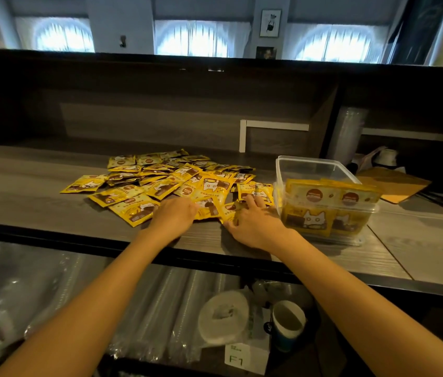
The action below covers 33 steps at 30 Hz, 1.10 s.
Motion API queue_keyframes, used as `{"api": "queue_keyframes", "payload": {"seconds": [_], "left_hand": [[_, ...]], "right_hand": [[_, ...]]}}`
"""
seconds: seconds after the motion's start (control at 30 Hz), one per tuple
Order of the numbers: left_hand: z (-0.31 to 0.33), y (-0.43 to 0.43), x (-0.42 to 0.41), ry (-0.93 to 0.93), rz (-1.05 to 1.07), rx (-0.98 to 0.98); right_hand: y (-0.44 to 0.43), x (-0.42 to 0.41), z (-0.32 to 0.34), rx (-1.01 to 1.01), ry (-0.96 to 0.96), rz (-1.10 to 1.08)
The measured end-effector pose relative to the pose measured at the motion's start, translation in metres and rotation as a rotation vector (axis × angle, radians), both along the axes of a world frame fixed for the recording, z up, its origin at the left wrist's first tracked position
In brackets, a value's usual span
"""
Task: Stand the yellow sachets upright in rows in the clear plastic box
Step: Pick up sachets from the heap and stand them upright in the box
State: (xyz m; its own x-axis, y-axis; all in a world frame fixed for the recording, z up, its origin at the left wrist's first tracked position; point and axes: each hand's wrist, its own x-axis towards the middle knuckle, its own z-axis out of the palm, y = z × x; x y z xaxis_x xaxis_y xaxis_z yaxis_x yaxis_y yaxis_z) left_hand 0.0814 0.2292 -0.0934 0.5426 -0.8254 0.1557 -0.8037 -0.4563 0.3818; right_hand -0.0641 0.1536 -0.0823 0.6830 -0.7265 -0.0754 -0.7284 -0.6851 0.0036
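Head view: left hand (174, 214), right hand (254, 223) on sachets (160, 183) beside clear box (307, 161)

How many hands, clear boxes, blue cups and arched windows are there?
Hands: 2 (left hand, right hand)
Clear plastic box: 1
Blue cup: 1
Arched windows: 3
Total: 7
Yellow sachets: too many overlap to count.
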Motion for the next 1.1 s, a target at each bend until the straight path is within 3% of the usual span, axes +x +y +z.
{"api": "queue_keyframes", "payload": {"seconds": [0.1,0.27,0.37,0.47,0.57,0.77,0.93,1.1], "left_hand": [[0.006,0.001,-0.005,0.086,0.023,-0.068],[0.010,-0.003,-0.008,0.169,0.103,-0.017],[0.012,-0.008,-0.004,0.356,0.132,-0.106],[0.012,-0.009,0.000,0.544,0.209,-0.256],[0.015,-0.004,-0.003,0.507,0.311,-0.374],[0.026,0.004,0.000,0.559,0.376,-0.659],[0.045,-0.002,-0.008,0.454,0.263,-0.768],[0.073,-0.018,-0.031,0.287,0.090,-0.907]], "right_hand": [[-0.003,0.000,0.001,0.097,0.016,-0.063],[-0.006,0.001,0.006,0.150,-0.174,-0.091],[-0.005,0.001,0.010,0.200,-0.215,-0.143],[0.002,0.002,0.008,0.162,-0.373,-0.157],[0.007,0.004,0.004,-0.020,-0.514,-0.127],[0.018,0.005,0.017,-0.055,-0.766,-0.089],[0.004,0.008,0.042,-0.151,-0.814,-0.005],[-0.022,-0.009,0.081,-0.136,-1.215,-0.058]]}}
